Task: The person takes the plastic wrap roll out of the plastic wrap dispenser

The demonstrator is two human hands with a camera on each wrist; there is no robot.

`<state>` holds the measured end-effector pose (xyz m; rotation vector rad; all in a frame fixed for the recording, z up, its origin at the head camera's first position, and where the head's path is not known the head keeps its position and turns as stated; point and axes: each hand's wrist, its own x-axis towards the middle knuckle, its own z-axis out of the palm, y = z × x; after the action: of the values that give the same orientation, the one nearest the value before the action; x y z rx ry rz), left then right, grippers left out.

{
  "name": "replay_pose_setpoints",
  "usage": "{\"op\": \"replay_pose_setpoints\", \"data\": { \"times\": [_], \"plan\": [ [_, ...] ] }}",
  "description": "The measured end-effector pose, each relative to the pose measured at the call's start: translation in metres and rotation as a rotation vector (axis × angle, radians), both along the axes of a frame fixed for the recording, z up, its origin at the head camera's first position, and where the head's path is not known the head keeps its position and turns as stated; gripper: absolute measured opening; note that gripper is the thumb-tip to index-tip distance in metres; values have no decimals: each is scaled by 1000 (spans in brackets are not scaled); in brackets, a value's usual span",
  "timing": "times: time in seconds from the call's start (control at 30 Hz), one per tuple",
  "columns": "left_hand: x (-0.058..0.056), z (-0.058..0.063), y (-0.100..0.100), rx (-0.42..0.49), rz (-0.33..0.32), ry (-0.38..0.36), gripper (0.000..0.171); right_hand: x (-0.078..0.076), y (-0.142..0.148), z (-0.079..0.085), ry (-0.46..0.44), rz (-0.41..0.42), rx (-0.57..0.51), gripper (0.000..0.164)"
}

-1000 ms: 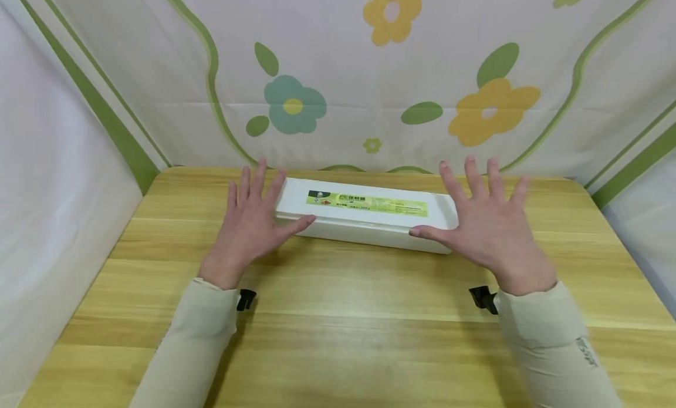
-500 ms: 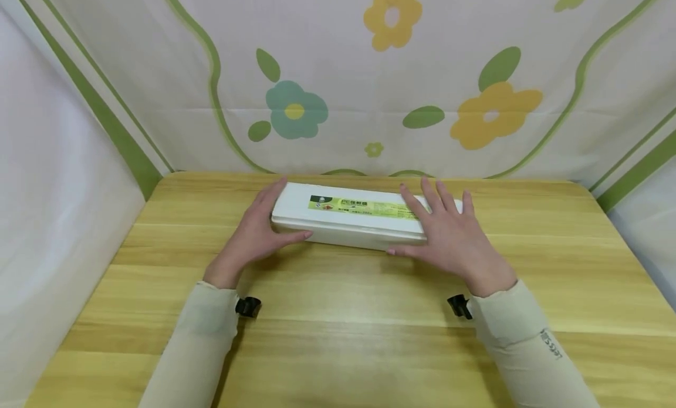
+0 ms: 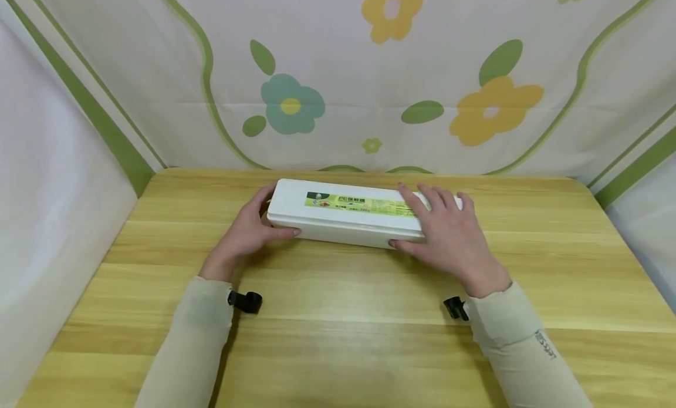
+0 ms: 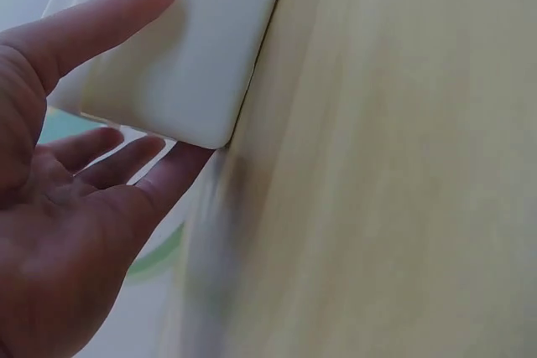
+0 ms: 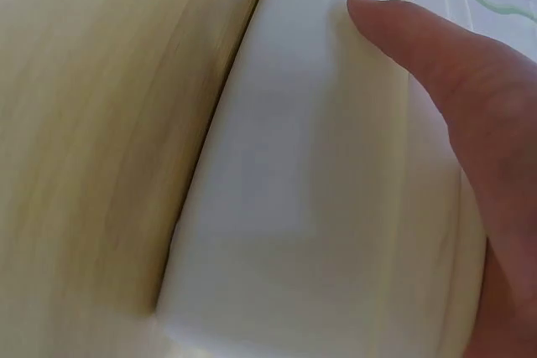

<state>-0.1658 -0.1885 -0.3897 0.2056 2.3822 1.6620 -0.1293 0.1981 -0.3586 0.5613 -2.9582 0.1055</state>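
A long white cling film box [image 3: 343, 226] with a green and yellow label lies near the far edge of the wooden table. At its left end is my left hand [image 3: 244, 231], thumb along the front face and fingers bent around the end. The left wrist view shows those fingers [image 4: 172, 175] touching the end near the bottom corner. My right hand [image 3: 454, 235] grips the right part from above, its fingers over the lid and label. Its thumb [image 5: 411, 31] presses on the front face. The box's back side is hidden.
The wooden table [image 3: 338, 337] stretches out in front of the box. Behind it hangs a white curtain [image 3: 359, 79] with printed flowers, and pale cloth hangs at both sides. A black wrist mount [image 3: 245, 302] sticks out from each cuff.
Both hands were spread wide at the box's ends. The right hand has moved left and down onto the box. The left hand has closed in around the left end.
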Motion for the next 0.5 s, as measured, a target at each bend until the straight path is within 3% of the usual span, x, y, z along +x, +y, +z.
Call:
{"op": "replay_pose_setpoints", "data": {
  "times": [0.37, 0.5],
  "plan": [
    [-7, -9, -17, 163, -19, -98, 101, -1, -1, 0, -7, -12, -30, 105],
    [-8, -10, -20, 182, -31, -113, 100, -2, 0, 0, -15, -14, -37, 105]
  ]
}}
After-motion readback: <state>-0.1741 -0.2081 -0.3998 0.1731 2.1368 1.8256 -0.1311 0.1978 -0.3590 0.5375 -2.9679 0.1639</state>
